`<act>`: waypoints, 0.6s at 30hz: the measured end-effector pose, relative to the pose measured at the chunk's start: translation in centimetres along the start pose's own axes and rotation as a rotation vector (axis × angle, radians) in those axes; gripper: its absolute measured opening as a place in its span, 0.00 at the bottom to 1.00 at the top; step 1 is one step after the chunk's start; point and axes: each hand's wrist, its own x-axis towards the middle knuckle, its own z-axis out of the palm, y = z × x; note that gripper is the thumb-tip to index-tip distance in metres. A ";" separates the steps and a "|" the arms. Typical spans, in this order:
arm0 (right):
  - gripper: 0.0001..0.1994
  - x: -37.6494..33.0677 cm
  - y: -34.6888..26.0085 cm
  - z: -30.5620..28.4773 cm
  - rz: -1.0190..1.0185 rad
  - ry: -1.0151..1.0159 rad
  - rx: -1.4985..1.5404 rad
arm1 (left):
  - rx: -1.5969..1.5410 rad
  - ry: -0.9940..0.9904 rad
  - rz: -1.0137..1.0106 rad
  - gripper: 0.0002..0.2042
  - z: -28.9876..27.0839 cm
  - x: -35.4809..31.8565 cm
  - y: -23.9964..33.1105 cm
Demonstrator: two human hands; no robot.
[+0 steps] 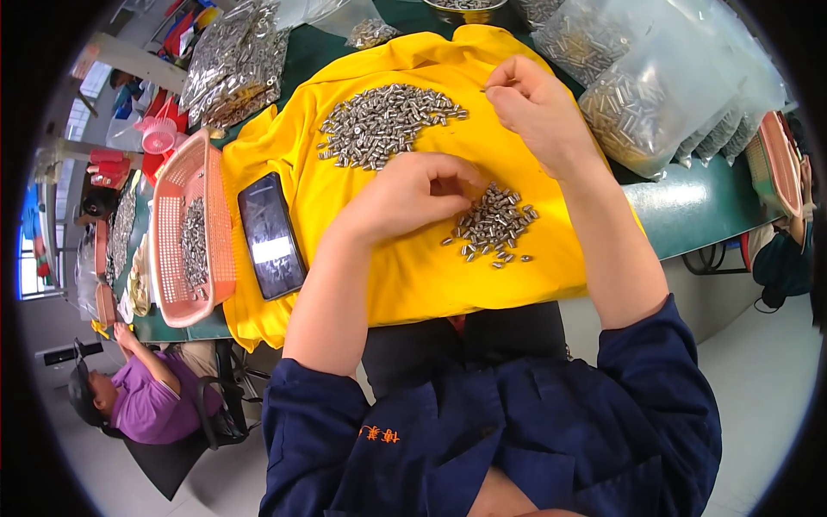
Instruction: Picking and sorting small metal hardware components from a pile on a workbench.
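A large pile of small metal cylindrical pieces (379, 125) lies on a yellow cloth (413, 276). Closer to me is a smaller pile of the same pieces (495, 222). My left hand (413, 194) rests between the two piles, its fingers curled toward the thumb beside the smaller pile's left edge. What those fingers hold, if anything, is hidden. Raised at the cloth's far right, my right hand (538, 108) pinches thumb and forefinger together. A tiny dark tip shows at the pinch, too small to name.
Left of the piles lie a black phone (272, 235) and a pink basket (164, 250) with metal pieces. Clear bags of metal parts (633, 112) stand at the right, more bags (237, 65) at far left. A metal bowl (465, 10) sits behind. A person in purple (155, 396) sits left.
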 end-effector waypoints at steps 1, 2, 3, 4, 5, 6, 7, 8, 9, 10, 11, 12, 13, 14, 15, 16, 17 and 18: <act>0.05 0.0 0.0 0.2 -0.027 -0.009 -0.004 | 0.026 0.076 0.088 0.08 0.0 0.1 -0.3; 0.05 0.0 -0.1 0.1 -0.029 0.000 -0.001 | 0.050 0.152 0.178 0.08 -0.1 0.2 -0.4; 0.05 0.1 -0.2 0.3 -0.034 -0.002 -0.011 | 0.143 0.227 0.132 0.08 -1.0 0.5 -0.5; 0.05 0.0 -0.3 0.3 -0.038 -0.003 -0.023 | 0.302 0.320 0.134 0.08 -1.6 1.2 -0.8; 0.05 -0.1 -0.3 0.2 -0.035 0.002 -0.025 | 0.461 0.414 0.136 0.09 -2.1 2.0 -1.0; 0.05 -0.2 -0.3 0.3 -0.054 0.013 -0.050 | 0.571 0.390 0.188 0.08 -2.5 2.9 -1.1; 0.05 -0.1 -0.4 0.4 -0.077 0.026 -0.078 | 0.573 0.395 0.188 0.08 -2.9 3.7 -1.4; 0.05 -0.1 -0.5 0.4 -0.081 0.021 -0.078 | 0.716 0.348 0.224 0.07 -3.3 4.4 -1.8; 0.03 -0.3 -0.6 0.5 -0.078 0.003 -0.096 | 0.856 0.294 0.260 0.07 -3.5 4.8 -2.1; 0.02 -0.4 -0.6 0.6 -0.076 -0.016 -0.114 | 0.858 0.295 0.258 0.07 -3.8 5.1 -2.4; 0.02 -0.4 -0.8 0.8 -0.078 -0.018 -0.111 | 0.875 0.259 0.278 0.06 -4.1 5.3 -2.7; 0.02 -0.4 -1.0 0.9 -0.077 -0.018 -0.099 | 0.888 0.220 0.301 0.05 -4.1 5.5 -2.6; 0.02 -0.5 -1.1 0.9 -0.077 -0.020 -0.087 | 0.888 0.219 0.301 0.05 -4.1 5.6 -2.5; 0.02 -0.5 -1.2 0.9 -0.077 -0.021 -0.085 | 0.861 0.208 0.247 0.05 -4.1 5.7 -2.4; 0.02 -0.6 -1.2 0.9 -0.070 -0.022 -0.088 | 0.834 0.200 0.192 0.05 -4.1 5.7 -2.2; 0.03 -0.6 -1.3 0.9 -0.065 -0.026 -0.090 | 0.837 0.203 0.188 0.05 -4.0 5.6 -2.2; 0.03 -0.6 -1.3 1.0 -0.067 -0.031 -0.086 | 0.874 0.237 0.216 0.05 -4.0 5.3 -2.2; 0.04 -0.6 -1.3 1.0 -0.094 -0.034 -0.123 | 0.914 0.270 0.251 0.05 -4.1 5.2 -2.0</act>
